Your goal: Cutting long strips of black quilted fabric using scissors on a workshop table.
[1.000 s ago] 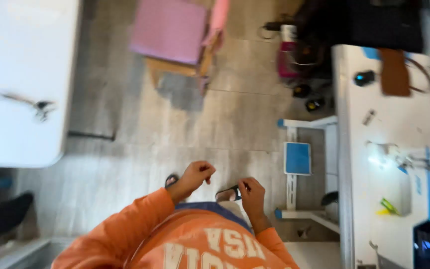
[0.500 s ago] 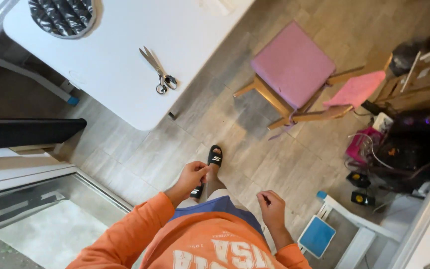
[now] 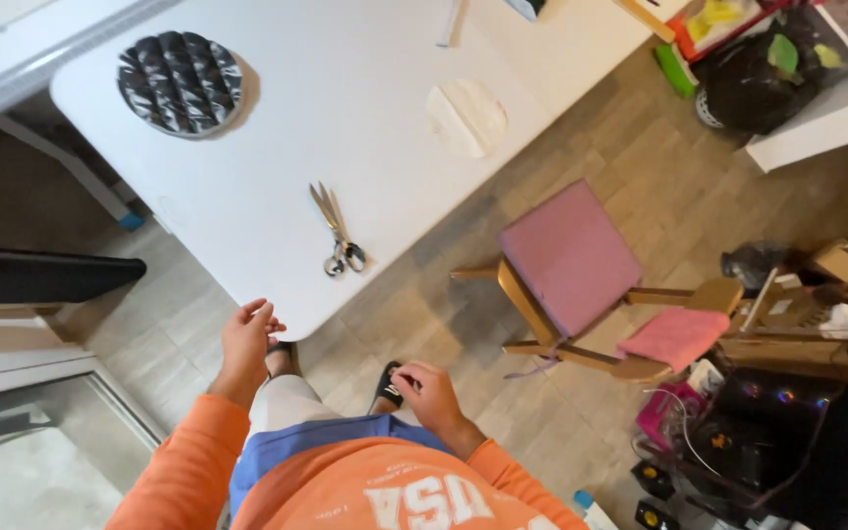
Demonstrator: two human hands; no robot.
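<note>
I look down at my orange sweatshirt and blue shorts. My left hand (image 3: 248,340) hangs just below the near corner of a white table (image 3: 277,167), fingers loosely apart and holding nothing. My right hand (image 3: 431,394) is at hip height over the wooden floor, fingers curled inward with nothing visible in them. Silver scissors (image 3: 340,236) lie on the table a little beyond my left hand. Further back rest a round black quilted piece (image 3: 181,82) and a pale round cut-out (image 3: 466,117).
A wooden chair with a pink cushion (image 3: 570,255) stands to the right of the table, with a smaller pink pad (image 3: 677,338) on its arm. Boxes, bags and cables are piled at the right (image 3: 787,393). A black sandal (image 3: 389,385) shows on my foot.
The view has swung so the table now fills the upper left and sits closer. My left hand has lifted toward the table corner; my right hand has stayed low beside my hip.
</note>
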